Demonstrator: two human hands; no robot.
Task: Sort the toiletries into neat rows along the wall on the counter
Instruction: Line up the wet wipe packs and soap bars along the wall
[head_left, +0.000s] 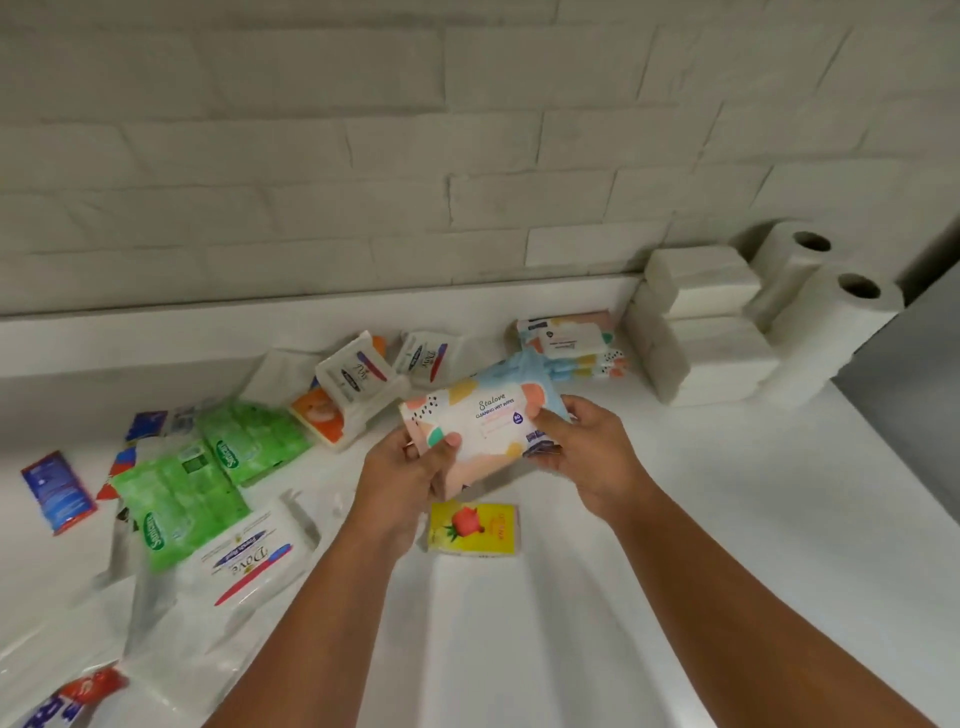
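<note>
Our left hand (410, 467) and right hand (587, 452) each grip an end of the wipes pack (483, 421), held above the counter (675, 519). Beyond, the wipes stack (571, 343) by the wall (467, 156) sits uneven; landing ours askew could slide it over.

A white brick wall (311, 156) fills the background, with a plain grey panel (919, 353) at its right end.
</note>
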